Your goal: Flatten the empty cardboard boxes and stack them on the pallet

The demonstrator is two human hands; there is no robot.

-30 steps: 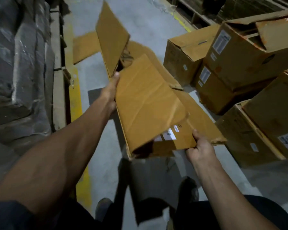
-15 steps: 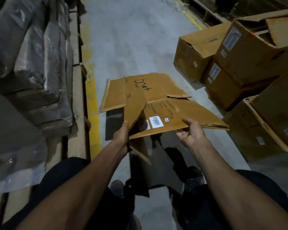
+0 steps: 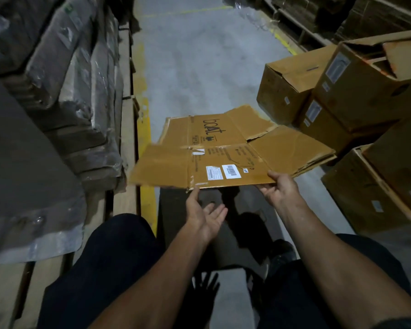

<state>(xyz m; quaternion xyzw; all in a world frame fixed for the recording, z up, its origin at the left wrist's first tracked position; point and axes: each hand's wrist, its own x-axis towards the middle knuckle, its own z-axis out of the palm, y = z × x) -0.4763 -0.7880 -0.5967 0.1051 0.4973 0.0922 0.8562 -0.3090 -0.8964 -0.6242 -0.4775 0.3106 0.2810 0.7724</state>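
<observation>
The flattened box (image 3: pixel 226 150), creased brown corrugated cardboard, lies near-level with its long axis left-to-right, right hand (image 3: pixel 279 189) pinching its near edge, left hand (image 3: pixel 205 216) open-palmed beneath.

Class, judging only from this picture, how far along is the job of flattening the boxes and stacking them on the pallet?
Done: one brown cardboard box printed "boat" lies opened out flat.

In hand: the right hand holds its near edge; the left hand is open just below it, so it is not yet stacked.

Left: several brown cardboard boxes still standing in shape on the right, and moving the sheet to the wooden pallet.
</observation>
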